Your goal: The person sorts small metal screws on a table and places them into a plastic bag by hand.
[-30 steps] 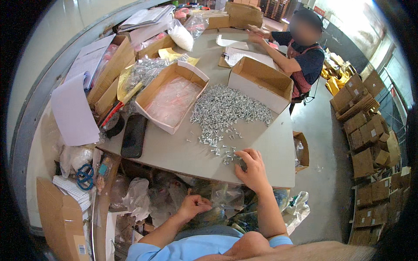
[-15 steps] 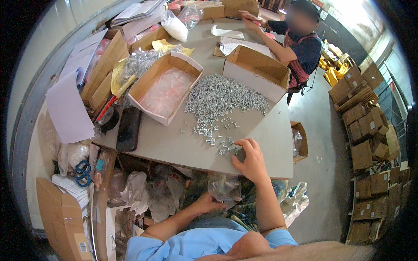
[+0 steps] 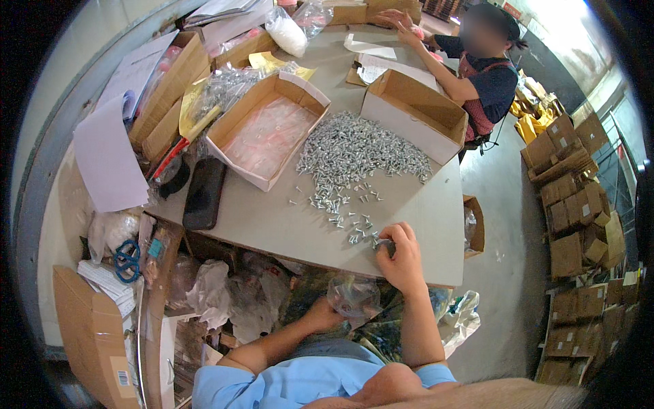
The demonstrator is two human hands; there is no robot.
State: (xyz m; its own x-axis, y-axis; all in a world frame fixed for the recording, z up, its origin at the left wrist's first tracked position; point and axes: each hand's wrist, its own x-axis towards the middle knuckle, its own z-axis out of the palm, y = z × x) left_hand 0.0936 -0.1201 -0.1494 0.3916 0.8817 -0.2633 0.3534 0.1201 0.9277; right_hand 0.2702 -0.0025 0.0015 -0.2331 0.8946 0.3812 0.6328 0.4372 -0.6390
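A heap of small silvery screws [image 3: 361, 153] is spread on the grey table [image 3: 272, 215], with a few loose ones [image 3: 357, 228] trailing toward the near edge. Beside these my right hand [image 3: 403, 264] rests on the table, its fingers curled in toward the thumb round some screws, mostly hidden by the fingers. Below the table edge, over my lap, my left hand [image 3: 323, 316] grips a clear plastic bag [image 3: 354, 296]; its fingertips are partly hidden behind the bag.
An open box of clear plastic bags [image 3: 269, 140] stands left of the heap, another open box [image 3: 415, 112] behind it. A black phone [image 3: 204, 194] lies at the left. Across the table sits a person [image 3: 484, 82]. Stacked cartons [image 3: 572, 204] line the right side.
My right fingers and thumb have drawn closer together over the screws at the table's near edge. My left hand still holds the bag. The view has shifted slightly.
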